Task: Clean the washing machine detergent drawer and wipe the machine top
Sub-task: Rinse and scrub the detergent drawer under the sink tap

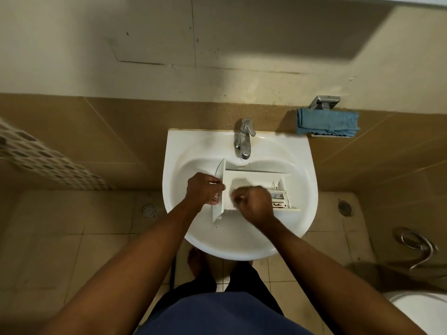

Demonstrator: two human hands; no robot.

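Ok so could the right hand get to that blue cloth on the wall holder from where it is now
Probably yes. The right hand is busy inside the detergent drawer, but the blue cloth hangs up and to its right beyond the sink rim, with nothing between them.

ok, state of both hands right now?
Left hand: closed on the front panel of the detergent drawer.
Right hand: fisted inside the drawer; cannot tell if it holds anything.

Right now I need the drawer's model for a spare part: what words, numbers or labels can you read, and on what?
None readable. The detergent drawer in the sink has small dark marks on its right-hand insert, too small and blurred to read. The tap and blue cloth show no text.
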